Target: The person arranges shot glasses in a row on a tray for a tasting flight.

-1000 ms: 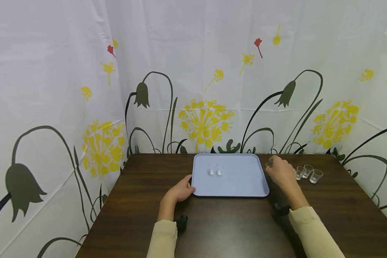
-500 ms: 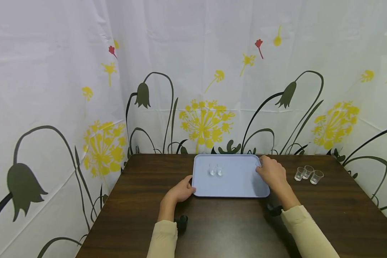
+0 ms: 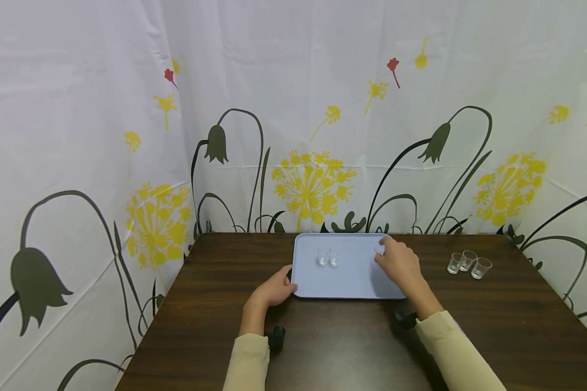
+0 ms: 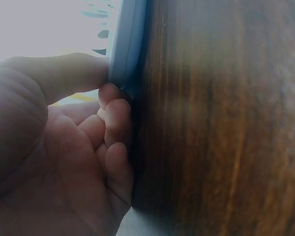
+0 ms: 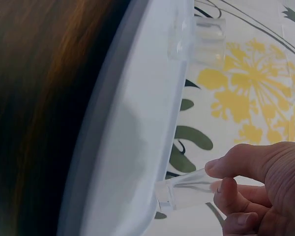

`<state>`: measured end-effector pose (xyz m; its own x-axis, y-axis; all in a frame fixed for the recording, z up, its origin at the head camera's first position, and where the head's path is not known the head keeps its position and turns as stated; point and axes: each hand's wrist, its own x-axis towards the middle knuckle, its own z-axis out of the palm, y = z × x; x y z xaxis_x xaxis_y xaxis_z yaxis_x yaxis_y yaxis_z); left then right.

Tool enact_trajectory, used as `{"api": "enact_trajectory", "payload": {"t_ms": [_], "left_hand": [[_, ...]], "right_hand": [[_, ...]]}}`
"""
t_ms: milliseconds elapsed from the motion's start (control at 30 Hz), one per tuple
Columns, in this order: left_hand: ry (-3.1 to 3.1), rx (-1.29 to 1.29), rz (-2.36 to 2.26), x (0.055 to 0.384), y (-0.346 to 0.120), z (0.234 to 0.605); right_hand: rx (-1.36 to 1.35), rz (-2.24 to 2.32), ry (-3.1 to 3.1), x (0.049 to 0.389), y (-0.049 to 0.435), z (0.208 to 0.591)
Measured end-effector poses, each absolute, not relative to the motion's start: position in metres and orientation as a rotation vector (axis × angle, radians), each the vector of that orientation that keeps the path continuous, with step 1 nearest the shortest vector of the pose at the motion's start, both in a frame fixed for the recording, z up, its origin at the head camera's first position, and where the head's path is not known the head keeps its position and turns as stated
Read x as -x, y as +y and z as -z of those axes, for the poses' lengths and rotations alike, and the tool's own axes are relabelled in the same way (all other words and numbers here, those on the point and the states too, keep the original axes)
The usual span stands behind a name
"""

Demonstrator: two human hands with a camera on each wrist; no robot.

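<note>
A light blue tray [image 3: 347, 285] lies near the table's far edge in the head view. My left hand [image 3: 274, 288] pinches its near left side, thumb on the rim [image 4: 125, 44] and curled fingers beneath in the left wrist view. Over the tray's right part, my right hand [image 3: 400, 265] holds a small clear shot glass [image 5: 187, 191] between thumb and fingers near its rim. That glass is upright in the head view, mostly covered by the hand. Two similar shot glasses, one left [image 3: 322, 258] and one right [image 3: 334, 258], stand side by side on the tray's left half.
Three more clear shot glasses [image 3: 467, 260] stand close together on the dark wooden table [image 3: 332, 347], right of the tray. A white curtain [image 3: 303, 81] with printed flowers hangs directly behind the table's far edge.
My right hand has carried the shot glass leftward from beside the tray to over its right part. My left hand keeps its place at the tray's edge.
</note>
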<state>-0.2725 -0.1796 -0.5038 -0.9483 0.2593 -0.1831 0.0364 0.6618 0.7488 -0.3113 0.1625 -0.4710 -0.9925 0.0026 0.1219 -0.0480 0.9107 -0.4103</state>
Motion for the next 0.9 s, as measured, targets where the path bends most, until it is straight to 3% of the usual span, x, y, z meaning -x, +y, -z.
{"api": "enact_trajectory", "payload": {"t_ms": [233, 467, 900], "left_hand": [[2.586, -0.251, -1.148, 0.278, -0.183, 0.51], [2.587, -0.369, -1.146, 0.3, -0.194, 0.542], [2.58, -0.309, -1.176, 0.288, -0.189, 0.522]], "right_hand": [[-0.066, -0.643, -2.948, 0.31, 0.151, 0.476], [-0.061, -0.588, -2.948, 0.309, 0.14, 0.477], [-0.072, -0.586, -2.952, 0.311, 0.128, 0.481]]}}
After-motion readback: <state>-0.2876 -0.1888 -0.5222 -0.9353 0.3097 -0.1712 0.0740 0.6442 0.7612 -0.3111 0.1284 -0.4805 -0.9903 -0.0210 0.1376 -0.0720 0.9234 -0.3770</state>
